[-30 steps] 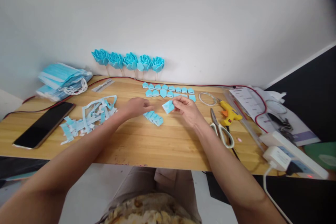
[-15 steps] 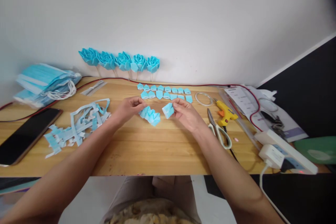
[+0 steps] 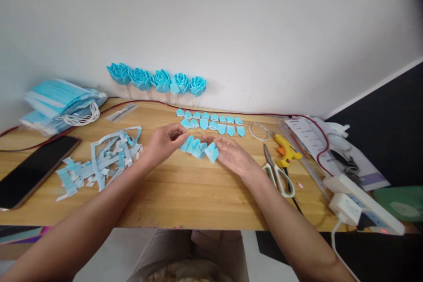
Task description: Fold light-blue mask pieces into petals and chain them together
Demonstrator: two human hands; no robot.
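Pinched in my left hand (image 3: 168, 141) is one end of a strip of joined blue folded petals (image 3: 194, 147), cut from mask-like fabric. My right hand (image 3: 233, 154) holds a single blue folded petal (image 3: 212, 152) between thumb and fingers, close against the strip's right end. Whether the two touch I cannot tell. Behind my hands, two rows of loose folded petals (image 3: 204, 123) lie on the wooden table (image 3: 185, 198). Several finished blue fabric roses (image 3: 161, 80) on thin stems lean on the wall.
On the right are scissors (image 3: 277, 174), a yellow glue gun (image 3: 287, 150), a clear ring of tape (image 3: 259, 131) and a power strip (image 3: 366, 205). To the left lie fabric scraps (image 3: 105, 158), a phone (image 3: 36, 169) and stacked blue masks (image 3: 59, 101). A red-black cable (image 3: 264, 113) runs along the wall.
My right hand has brought its petal left and down, up to the strip's free end. The strip is stretched out more to the right. The view has shifted slightly.
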